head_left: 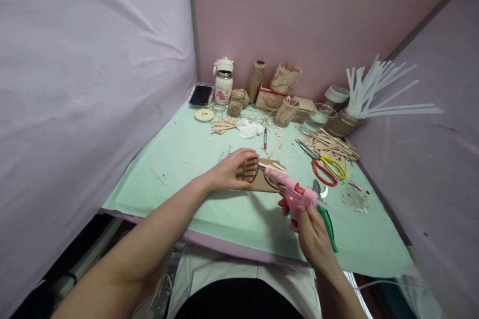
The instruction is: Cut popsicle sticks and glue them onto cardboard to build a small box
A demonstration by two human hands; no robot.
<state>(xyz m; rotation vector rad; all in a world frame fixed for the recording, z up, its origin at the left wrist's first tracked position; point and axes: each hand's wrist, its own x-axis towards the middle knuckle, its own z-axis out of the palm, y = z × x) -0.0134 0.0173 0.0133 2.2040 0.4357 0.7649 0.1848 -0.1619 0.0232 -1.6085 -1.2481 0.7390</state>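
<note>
In my right hand [309,224] is a pink hot glue gun [294,192], gripped by its handle with an orange light glowing on its side. Its nozzle points left, close to a small round brown piece [250,170] faced with light wooden strips. My left hand [234,169] has its thumb and fingers around that round piece. Beneath lies a flat cardboard piece [267,184], partly covered by the glue gun, with a few wooden sticks [275,165] on its far edge. Green-handled pruning shears [328,229] rest just behind my right hand, partly hidden.
Scissors with red and yellow handles [325,167] lie at the right, beside a pile of wooden sticks [333,145]. Further back stand a clear water bowl [318,118], a pot of white glue sticks [340,123], twine balls [239,99], a white bottle [223,87] and a phone [201,94].
</note>
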